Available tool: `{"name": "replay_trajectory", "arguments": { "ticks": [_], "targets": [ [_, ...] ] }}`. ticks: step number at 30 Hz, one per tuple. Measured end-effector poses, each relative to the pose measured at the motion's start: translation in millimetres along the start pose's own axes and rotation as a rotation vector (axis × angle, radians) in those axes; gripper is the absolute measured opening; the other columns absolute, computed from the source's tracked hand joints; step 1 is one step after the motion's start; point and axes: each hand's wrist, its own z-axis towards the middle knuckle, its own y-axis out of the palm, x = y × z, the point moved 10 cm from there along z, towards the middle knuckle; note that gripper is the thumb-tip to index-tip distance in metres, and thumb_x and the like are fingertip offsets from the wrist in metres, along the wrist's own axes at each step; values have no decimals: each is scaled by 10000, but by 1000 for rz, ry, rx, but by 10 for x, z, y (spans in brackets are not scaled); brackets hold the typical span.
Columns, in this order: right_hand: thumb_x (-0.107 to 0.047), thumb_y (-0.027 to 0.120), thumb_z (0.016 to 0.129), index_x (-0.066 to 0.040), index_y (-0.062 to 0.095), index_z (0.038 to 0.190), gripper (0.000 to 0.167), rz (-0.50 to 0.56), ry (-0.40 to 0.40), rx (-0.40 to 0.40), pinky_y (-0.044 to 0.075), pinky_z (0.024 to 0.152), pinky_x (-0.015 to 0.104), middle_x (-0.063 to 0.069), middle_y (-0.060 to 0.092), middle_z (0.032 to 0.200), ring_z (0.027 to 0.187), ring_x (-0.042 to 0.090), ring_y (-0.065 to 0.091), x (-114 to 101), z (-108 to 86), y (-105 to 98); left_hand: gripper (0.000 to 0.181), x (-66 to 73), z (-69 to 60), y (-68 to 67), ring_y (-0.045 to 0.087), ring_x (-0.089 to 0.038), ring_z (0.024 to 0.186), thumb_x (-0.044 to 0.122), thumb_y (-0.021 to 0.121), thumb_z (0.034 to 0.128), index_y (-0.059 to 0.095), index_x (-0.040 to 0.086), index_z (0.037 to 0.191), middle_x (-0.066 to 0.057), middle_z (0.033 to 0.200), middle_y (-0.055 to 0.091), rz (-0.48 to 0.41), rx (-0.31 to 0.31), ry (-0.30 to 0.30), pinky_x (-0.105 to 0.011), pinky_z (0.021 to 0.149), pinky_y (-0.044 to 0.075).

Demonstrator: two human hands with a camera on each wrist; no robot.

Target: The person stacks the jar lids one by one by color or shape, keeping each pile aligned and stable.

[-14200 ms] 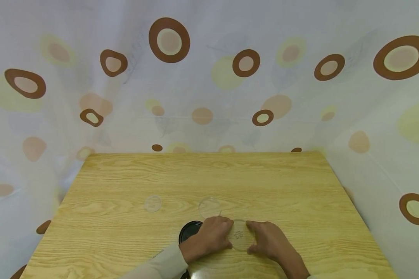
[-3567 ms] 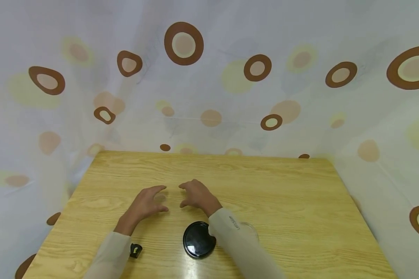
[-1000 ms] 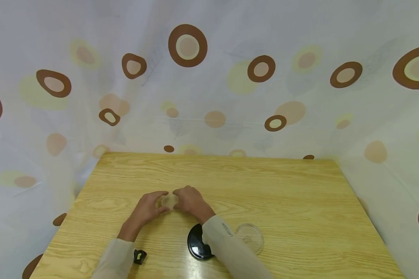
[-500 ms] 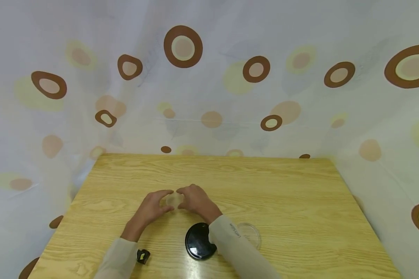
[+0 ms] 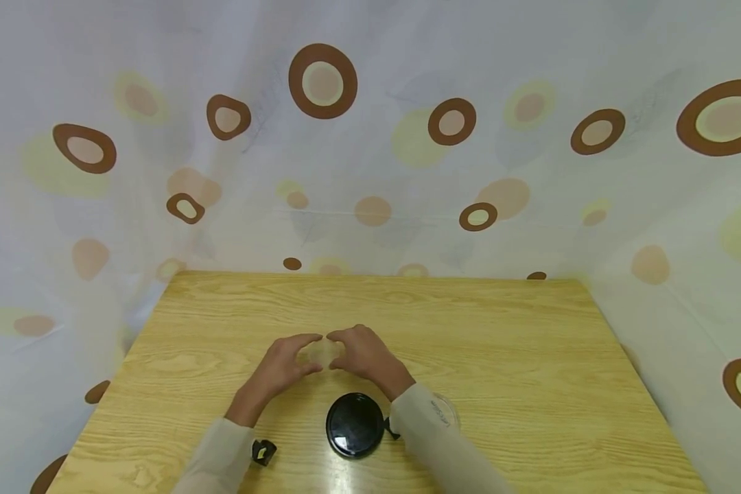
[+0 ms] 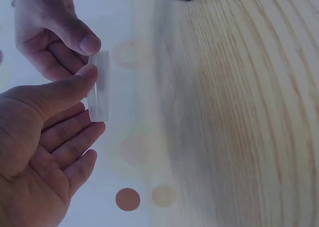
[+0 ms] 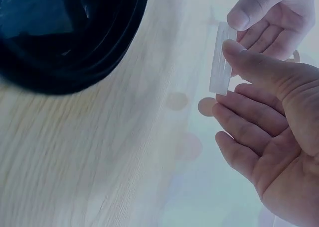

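Observation:
Both hands hold a small clear petri dish between them over the middle of the table. My left hand pinches its left side with thumb and fingers; my right hand grips the right side. The dish stands edge-on in the left wrist view and the right wrist view, apart from the tabletop. Nearer to me lies a glossy black disc with a stepped rim. A larger clear round dish is partly hidden by my right sleeve.
The wood-grain table reaches back to a pale curtain with brown and yellow spots, which also closes in both sides. Small black devices sit by the left cuff and right cuff.
Hands stood apart around the small dish several seconds ago; now they hold it and have carried it to the right. Much earlier they held the larger dish. The black disc is less covered.

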Motion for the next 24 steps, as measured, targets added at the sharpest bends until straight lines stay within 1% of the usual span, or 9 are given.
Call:
{"name": "replay_trajectory", "arguments": {
  "ticks": [5, 11, 14, 17, 20, 24],
  "targets": [
    [-284, 761, 801, -109, 627, 1247, 498, -1, -15, 18, 523, 909, 362, 50, 675, 1189, 1041, 219, 646, 54, -89, -72, 504, 126, 28, 30, 594, -288, 1166, 163, 771, 777, 612, 52, 1241, -108, 1246, 638, 13, -15, 22, -438, 960, 492],
    [-285, 758, 803, -84, 621, 1250, 509, 16, -36, 35, 532, 889, 381, 78, 680, 1173, 1000, 233, 659, 92, -216, -156, 511, 259, 38, 77, 606, -287, 1150, 167, 777, 768, 613, 48, 1237, -112, 1238, 643, 9, -17, 84, -430, 937, 506],
    [-291, 758, 803, -85, 621, 1250, 511, 15, -43, 38, 533, 884, 381, 75, 678, 1177, 1004, 233, 659, 117, -274, -182, 510, 324, 33, 100, 608, -287, 1144, 171, 774, 771, 610, 50, 1239, -110, 1241, 640, -1, -23, 95, -432, 927, 511],
    [-288, 757, 804, -82, 618, 1255, 515, 31, -41, 39, 534, 880, 389, 80, 677, 1178, 1005, 238, 657, 143, -327, -204, 512, 392, 28, 111, 610, -286, 1140, 175, 771, 774, 607, 51, 1243, -111, 1243, 639, -10, -29, 103, -430, 922, 515],
    [-273, 757, 805, -74, 615, 1258, 515, 61, -39, 44, 536, 874, 400, 94, 678, 1170, 996, 248, 658, 169, -373, -230, 515, 458, 33, 115, 616, -286, 1132, 172, 775, 768, 609, 45, 1239, -116, 1235, 643, -12, -25, 127, -426, 917, 519],
    [-247, 763, 799, -56, 615, 1253, 514, 93, -42, 53, 538, 867, 414, 117, 678, 1164, 1001, 273, 659, 199, -429, -258, 511, 506, 46, 147, 617, -275, 1134, 182, 775, 768, 614, 48, 1235, -111, 1231, 647, 1, -26, 150, -414, 921, 520]
  ]
}}
